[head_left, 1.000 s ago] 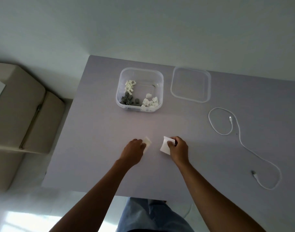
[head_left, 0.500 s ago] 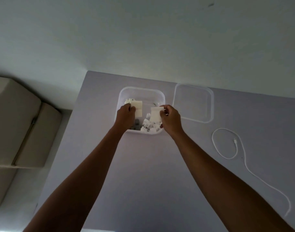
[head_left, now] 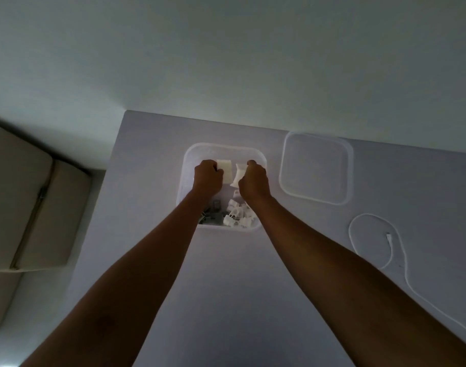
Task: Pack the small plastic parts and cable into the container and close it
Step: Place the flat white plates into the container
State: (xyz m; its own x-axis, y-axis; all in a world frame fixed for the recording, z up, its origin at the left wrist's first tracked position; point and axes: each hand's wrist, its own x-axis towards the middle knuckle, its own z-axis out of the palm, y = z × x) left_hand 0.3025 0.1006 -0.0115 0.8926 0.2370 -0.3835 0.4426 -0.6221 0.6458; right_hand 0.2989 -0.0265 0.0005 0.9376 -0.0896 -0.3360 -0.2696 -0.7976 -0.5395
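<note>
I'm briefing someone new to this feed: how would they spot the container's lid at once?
Start at the grey table and find the clear square plastic container that both hands reach into. The lid is the clear, flat, rounded-square plastic piece lying on the table just right of it, apart from it. Unlike the container it is shallow and empty, and the thin white cable lies nearer the person.

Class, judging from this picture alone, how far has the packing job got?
Done: grey and white parts lie in the container. In hand: the left hand and right hand each hold a white piece over it. Left: the cable lies on the table; the lid is off.
</note>
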